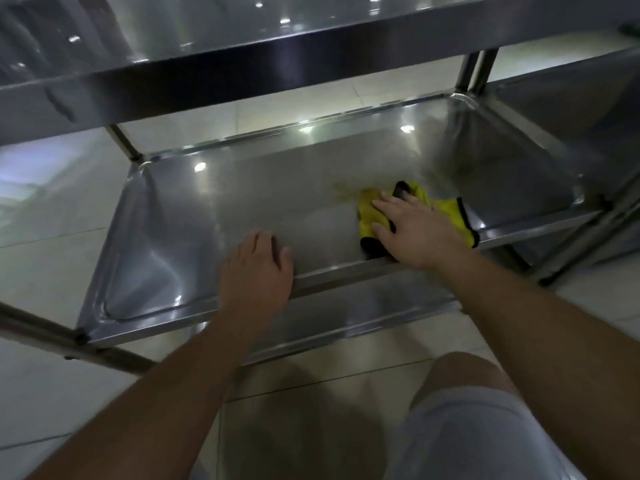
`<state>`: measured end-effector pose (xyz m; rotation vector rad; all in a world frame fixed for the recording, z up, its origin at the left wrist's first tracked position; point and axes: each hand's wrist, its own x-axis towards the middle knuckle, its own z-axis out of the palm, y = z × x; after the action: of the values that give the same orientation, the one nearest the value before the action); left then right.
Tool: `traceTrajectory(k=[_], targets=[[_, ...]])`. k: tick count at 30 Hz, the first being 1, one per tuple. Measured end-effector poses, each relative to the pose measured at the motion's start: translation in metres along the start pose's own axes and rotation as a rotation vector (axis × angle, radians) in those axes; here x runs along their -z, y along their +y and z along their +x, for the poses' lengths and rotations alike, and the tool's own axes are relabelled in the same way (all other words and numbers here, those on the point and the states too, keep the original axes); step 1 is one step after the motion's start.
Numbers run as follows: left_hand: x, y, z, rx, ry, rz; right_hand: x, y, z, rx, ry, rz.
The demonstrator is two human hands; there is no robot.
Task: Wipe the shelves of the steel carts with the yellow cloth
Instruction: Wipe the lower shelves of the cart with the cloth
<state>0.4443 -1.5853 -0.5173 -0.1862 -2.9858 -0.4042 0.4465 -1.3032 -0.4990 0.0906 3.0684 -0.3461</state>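
Note:
A yellow cloth with black edging lies on the lower shelf of a steel cart, near its front right. My right hand presses flat on the cloth with fingers spread. My left hand grips the front rim of the same shelf, fingers curled over the edge. A faint brownish smear marks the steel just left of the cloth.
The cart's upper shelf overhangs the work area. A second steel cart stands close on the right. Thin legs rise at the corners. Pale floor tiles surround the cart. My knee is below the shelf's front.

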Motion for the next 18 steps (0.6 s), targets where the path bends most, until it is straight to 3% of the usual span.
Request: traceTrajectory(k=[7, 11, 15, 18], targets=[[-0.004, 0.001, -0.002, -0.025, 0.037, 0.059, 0.044, 0.17, 0.015, -0.363, 0.075, -0.004], [-0.005, 0.003, -0.004, -0.024, 0.014, 0.094, 0.049, 0.206, 0.041, -0.558, 0.058, 0.067], [-0.005, 0.002, -0.001, -0.036, -0.002, 0.113, 0.039, 0.156, 0.076, -0.418, 0.092, 0.041], [-0.005, 0.001, 0.0, -0.041, 0.008, 0.111, 0.04, 0.068, 0.098, -0.244, -0.005, 0.027]])
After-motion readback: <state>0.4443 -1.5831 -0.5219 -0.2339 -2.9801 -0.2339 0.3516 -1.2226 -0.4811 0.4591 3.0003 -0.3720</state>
